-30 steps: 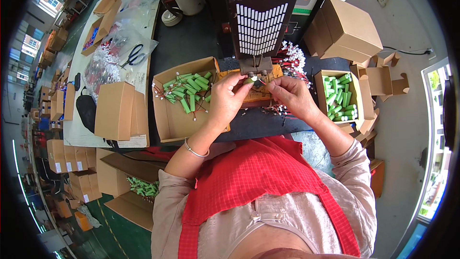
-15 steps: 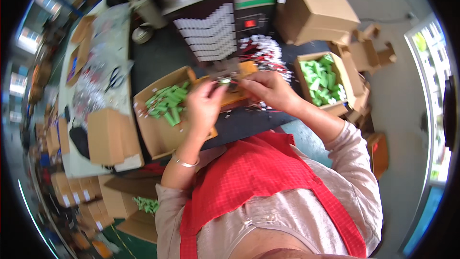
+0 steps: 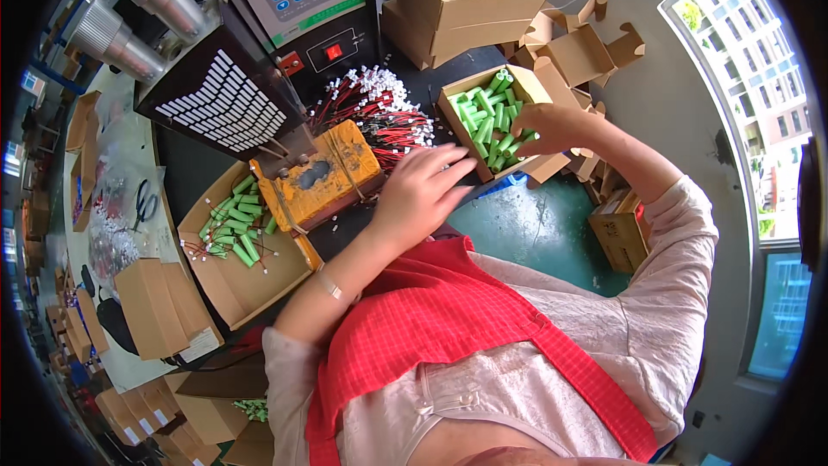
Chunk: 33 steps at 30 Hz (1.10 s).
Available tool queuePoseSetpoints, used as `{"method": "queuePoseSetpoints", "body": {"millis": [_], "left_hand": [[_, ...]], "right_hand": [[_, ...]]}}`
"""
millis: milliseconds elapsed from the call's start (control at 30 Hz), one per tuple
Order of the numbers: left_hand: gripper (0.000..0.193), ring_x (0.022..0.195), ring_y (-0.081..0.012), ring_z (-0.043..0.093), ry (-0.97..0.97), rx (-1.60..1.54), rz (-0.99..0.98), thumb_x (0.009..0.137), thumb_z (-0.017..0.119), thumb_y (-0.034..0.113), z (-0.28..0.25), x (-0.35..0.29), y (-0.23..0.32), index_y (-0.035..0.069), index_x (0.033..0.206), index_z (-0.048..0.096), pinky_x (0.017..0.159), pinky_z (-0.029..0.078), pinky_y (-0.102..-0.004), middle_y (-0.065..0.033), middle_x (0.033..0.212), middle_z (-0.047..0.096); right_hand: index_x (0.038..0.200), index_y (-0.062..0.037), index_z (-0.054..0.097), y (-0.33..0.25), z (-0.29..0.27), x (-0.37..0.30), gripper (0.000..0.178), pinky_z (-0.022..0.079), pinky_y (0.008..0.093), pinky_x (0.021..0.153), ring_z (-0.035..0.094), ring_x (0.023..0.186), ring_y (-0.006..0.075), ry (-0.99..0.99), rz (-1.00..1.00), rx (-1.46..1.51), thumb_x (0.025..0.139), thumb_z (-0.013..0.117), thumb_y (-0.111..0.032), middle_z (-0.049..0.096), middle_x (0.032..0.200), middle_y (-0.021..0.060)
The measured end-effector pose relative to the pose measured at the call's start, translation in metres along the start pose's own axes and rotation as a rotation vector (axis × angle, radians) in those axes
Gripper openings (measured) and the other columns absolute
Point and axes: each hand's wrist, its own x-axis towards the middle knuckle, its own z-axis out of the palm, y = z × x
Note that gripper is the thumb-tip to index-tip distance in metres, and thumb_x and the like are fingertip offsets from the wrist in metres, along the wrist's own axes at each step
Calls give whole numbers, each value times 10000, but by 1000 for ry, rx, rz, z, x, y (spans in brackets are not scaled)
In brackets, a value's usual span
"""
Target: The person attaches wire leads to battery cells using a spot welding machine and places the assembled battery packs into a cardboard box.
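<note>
The right hand partly hides the green cylinders and their box.

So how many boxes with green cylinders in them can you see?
3: a first box at the right hand, a second box left of the yellow block, and a third box at the lower left. More may be hidden.
</note>
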Motion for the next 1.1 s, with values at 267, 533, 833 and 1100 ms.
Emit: {"method": "queuePoseSetpoints", "body": {"millis": [267,533,833,1100], "left_hand": [[489,1045,-218,527,-246,130,1,720,652,432,70,39,-28,68,1044,612,1041,207,-437,-84,1052,598],[432,1021,-206,539,-202,105,-51,704,667,427,71,37,-26,64,939,659,1043,214,-430,-67,998,621],[396,987,-191,541,-198,92,-71,699,660,439,75,35,-28,87,880,677,1050,195,-425,-45,906,627],[851,1177,-283,418,-203,38,-133,623,737,399,78,46,-27,23,1285,357,1044,231,-416,-169,1259,430]], "right_hand": [[919,-42,637,-8,10,12,379,458,410,800,577,919,342,-181,77,-199,749,525,-362,600,964,212],[884,-59,647,4,12,16,254,470,383,773,572,901,320,-114,-70,-185,693,569,-208,596,894,197],[858,-108,661,22,20,15,233,469,365,762,595,827,293,13,-172,-132,651,569,-52,594,851,128],[863,-61,666,2,-14,5,240,471,363,759,594,801,303,135,-152,46,625,633,-53,614,820,144]]}}
